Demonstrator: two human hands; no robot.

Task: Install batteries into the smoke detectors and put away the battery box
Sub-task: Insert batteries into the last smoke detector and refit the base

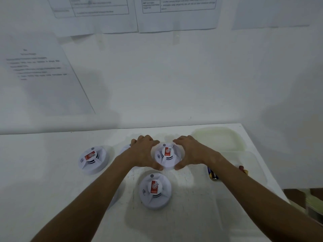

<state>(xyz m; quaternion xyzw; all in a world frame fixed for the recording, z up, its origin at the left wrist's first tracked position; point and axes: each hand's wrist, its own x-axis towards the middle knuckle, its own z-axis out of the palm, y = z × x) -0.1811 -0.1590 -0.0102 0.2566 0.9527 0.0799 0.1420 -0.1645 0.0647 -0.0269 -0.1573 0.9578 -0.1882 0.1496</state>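
Observation:
Several round white smoke detectors with red labels sit on the white table (43, 172). My left hand (144, 151) and my right hand (190, 151) curl round the far middle detector (167, 155) from both sides. A second detector (93, 158) lies to the left, a third (155, 191) nearer me. Another detector (125, 148) is mostly hidden behind my left hand, and a further one (114, 198) peeks from under my left forearm. Batteries (212, 174) lie inside a clear plastic box (251, 165) at the right, partly hidden by my right forearm.
The table's right edge (272, 177) drops off beside the clear box. A translucent lid or tray (216, 138) lies at the far right corner. Printed paper sheets (43, 81) hang on the white wall behind. Cardboard and stacked items (307, 199) sit below on the right.

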